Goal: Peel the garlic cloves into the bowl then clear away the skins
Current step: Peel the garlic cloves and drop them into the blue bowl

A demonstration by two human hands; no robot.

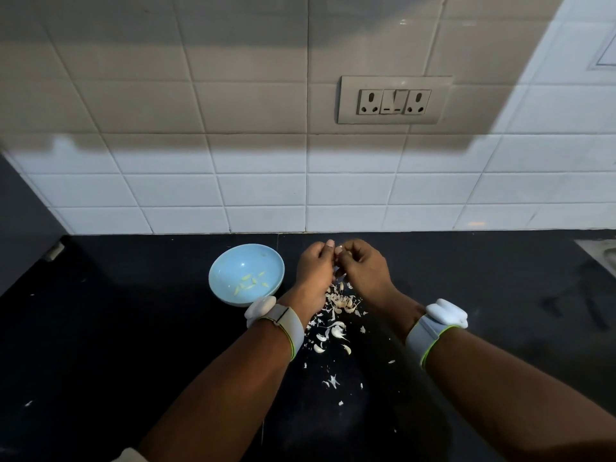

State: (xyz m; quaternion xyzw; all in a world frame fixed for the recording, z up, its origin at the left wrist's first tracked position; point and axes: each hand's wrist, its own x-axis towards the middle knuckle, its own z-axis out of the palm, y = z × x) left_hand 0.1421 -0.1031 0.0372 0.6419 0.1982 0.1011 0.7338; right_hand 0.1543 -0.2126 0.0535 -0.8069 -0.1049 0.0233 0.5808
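Above the skins point(336, 311), the left hand point(313, 266) and right hand point(363, 266) pinch one garlic clove point(339, 251), bowl point(230, 295) at nine o'clock.

A pale blue bowl point(246, 274) holds yellowish-white peeled cloves point(250, 282) on a black countertop point(133, 345); off-white papery skins point(336, 315) speckle the dark surface. White square tiles point(260, 188) with grey grout lines back the counter; the socket plate point(395, 100) is cream; both wristbands point(288, 325) are light grey edged in lime green.
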